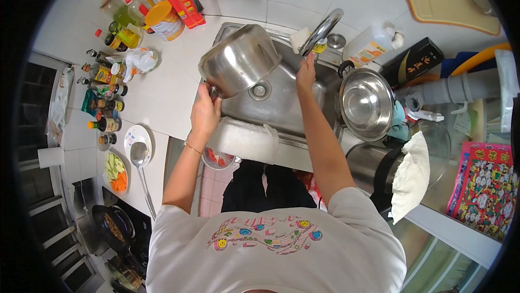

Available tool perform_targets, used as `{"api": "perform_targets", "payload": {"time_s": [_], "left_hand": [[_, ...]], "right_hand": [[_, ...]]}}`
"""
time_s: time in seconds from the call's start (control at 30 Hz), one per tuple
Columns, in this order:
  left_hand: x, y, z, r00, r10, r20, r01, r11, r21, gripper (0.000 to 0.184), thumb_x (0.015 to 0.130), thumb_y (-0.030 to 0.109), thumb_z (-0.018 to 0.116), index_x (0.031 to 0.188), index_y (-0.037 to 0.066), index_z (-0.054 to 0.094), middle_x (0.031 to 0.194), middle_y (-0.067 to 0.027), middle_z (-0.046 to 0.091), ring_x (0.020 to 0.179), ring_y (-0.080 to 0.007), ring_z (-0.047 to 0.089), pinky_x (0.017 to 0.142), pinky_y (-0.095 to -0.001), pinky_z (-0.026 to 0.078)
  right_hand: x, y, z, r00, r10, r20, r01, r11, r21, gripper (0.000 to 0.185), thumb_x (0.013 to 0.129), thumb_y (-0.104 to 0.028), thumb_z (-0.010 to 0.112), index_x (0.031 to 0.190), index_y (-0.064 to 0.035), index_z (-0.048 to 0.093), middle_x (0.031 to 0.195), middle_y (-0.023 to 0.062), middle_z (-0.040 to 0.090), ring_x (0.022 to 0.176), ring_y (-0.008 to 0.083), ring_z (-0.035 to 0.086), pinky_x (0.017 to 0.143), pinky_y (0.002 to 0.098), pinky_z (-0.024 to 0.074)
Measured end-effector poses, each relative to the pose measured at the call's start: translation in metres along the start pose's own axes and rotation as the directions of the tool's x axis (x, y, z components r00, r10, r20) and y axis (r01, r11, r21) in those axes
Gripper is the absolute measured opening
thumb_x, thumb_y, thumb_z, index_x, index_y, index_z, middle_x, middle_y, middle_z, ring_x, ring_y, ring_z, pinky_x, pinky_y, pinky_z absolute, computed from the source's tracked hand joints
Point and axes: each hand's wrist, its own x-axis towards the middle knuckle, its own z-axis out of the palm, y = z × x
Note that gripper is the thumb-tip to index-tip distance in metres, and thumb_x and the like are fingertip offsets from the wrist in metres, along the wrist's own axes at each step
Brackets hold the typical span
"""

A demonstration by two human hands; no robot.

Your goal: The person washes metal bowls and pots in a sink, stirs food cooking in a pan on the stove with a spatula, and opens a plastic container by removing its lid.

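Steel pot (pixel 238 60): tilted over the sink (pixel 241 111) | Left hand (pixel 206 113): grip closed on the pot's handle (pixel 213 93) | Right hand (pixel 306 75): at the lower end of the faucet (pixel 327 24), grip width indeterminable

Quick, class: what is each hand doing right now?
Left hand: closed, holding the pot by its handle, over the sink.
Right hand: raised to the tap; whether it grips it cannot be told.

From my remote feed, I see pale characters on the black box (pixel 416 62) and bold ones on the colourful sheet (pixel 485 190), but none, nor the bottle labels (pixel 112 124), reads clearly enough to quote.
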Motion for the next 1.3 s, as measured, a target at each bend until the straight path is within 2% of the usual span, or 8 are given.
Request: {"api": "perform_targets", "payload": {"time_s": [0.13,0.33,0.43,0.57,0.67,0.77,0.97,1.3], "left_hand": [[0.001,0.001,0.002,1.0,-0.009,0.003,0.009,1.0,0.0,0.044,0.083,0.007,0.064,0.117,0.001,0.036,0.095,-0.025,0.063,0.082,-0.0419,0.063,0.068,-0.0467,0.051],[0.002,0.0,-0.001,0.999,-0.022,0.025,0.022,1.0,0.009,0.043,0.084,0.008,0.063,0.117,0.002,0.036,0.094,-0.0244,0.064,0.081,-0.0426,0.063,0.068,-0.0475,0.051],[0.002,-0.004,-0.001,1.0,0.002,0.009,-0.002,1.0,0.001,0.043,0.084,0.009,0.063,0.117,0.002,0.036,0.093,-0.0246,0.064,0.08,-0.0429,0.063,0.067,-0.0475,0.051],[0.003,-0.007,-0.002,1.0,0.02,-0.008,-0.02,1.0,-0.006,0.042,0.084,0.008,0.062,0.116,0.002,0.036,0.091,-0.0253,0.063,0.08,-0.043,0.062,0.066,-0.0475,0.051],[0.003,-0.006,-0.005,1.0,0.002,0.004,-0.002,1.0,-0.012,0.042,0.083,0.007,0.062,0.115,0.001,0.036,0.093,-0.0262,0.062,0.08,-0.0433,0.062,0.065,-0.0476,0.051],[0.004,-0.008,-0.007,1.0,0.002,0.004,-0.002,1.0,-0.014,0.043,0.083,0.006,0.063,0.115,0.0,0.036,0.096,-0.0273,0.061,0.081,-0.0438,0.062,0.065,-0.0477,0.051],[0.004,-0.01,-0.009,1.0,-0.009,0.015,0.009,1.0,-0.024,0.044,0.082,0.005,0.064,0.116,0.0,0.035,0.101,-0.0279,0.06,0.081,-0.0442,0.062,0.066,-0.0477,0.051],[0.006,-0.008,0.003,0.999,-0.009,0.048,0.01,1.0,-0.014,0.047,0.082,0.007,0.065,0.117,0.001,0.034,0.097,-0.0274,0.062,0.081,-0.0442,0.062,0.067,-0.0484,0.051]], "right_hand": [[0.011,0.025,0.002,0.981,-0.191,-0.018,0.191,0.981,-0.021,0.048,0.093,-0.015,0.037,0.14,-0.0038,0.039,0.145,0.0151,0.039,0.134,0.0281,0.037,0.107,0.0322,0.0283],[-0.003,-0.001,-0.014,0.992,-0.091,-0.086,0.103,0.985,0.137,0.04,0.088,-0.01,0.046,0.128,-0.0062,0.052,0.125,0.016,0.055,0.113,0.0295,0.053,0.099,0.0376,0.0371],[-0.016,-0.015,-0.013,0.978,-0.131,-0.165,0.088,0.966,-0.242,0.032,0.085,-0.013,0.051,0.116,-0.0083,0.06,0.108,0.0125,0.059,0.099,0.0289,0.056,0.09,0.041,0.0409],[-0.021,-0.036,0.002,0.981,-0.181,0.064,0.191,0.897,-0.398,0.028,0.08,-0.014,0.056,0.106,-0.0133,0.066,0.101,0.012,0.058,0.096,0.0295,0.054,0.084,0.042,0.0408],[-0.01,-0.051,0.01,0.924,-0.377,0.066,0.318,0.658,-0.683,0.031,0.079,-0.015,0.058,0.109,-0.0155,0.066,0.101,0.0143,0.056,0.097,0.0334,0.052,0.084,0.0434,0.0403],[0.011,-0.055,0.002,0.748,-0.663,0.029,0.513,0.55,-0.659,0.037,0.078,-0.017,0.06,0.114,-0.0149,0.064,0.103,0.0169,0.054,0.096,0.0361,0.051,0.084,0.0441,0.0402],[0.047,-0.059,-0.016,0.899,-0.438,0.012,0.307,0.61,-0.73,0.041,0.079,-0.025,0.06,0.119,-0.0145,0.061,0.093,0.0143,0.059,0.09,0.0327,0.055,0.075,0.0462,0.041],[0.04,-0.049,-0.048,0.824,-0.566,-0.006,0.368,0.544,-0.754,0.026,0.083,-0.018,0.057,0.107,-0.01,0.062,0.092,0.0101,0.058,0.09,0.0288,0.056,0.077,0.0422,0.0418]]}}
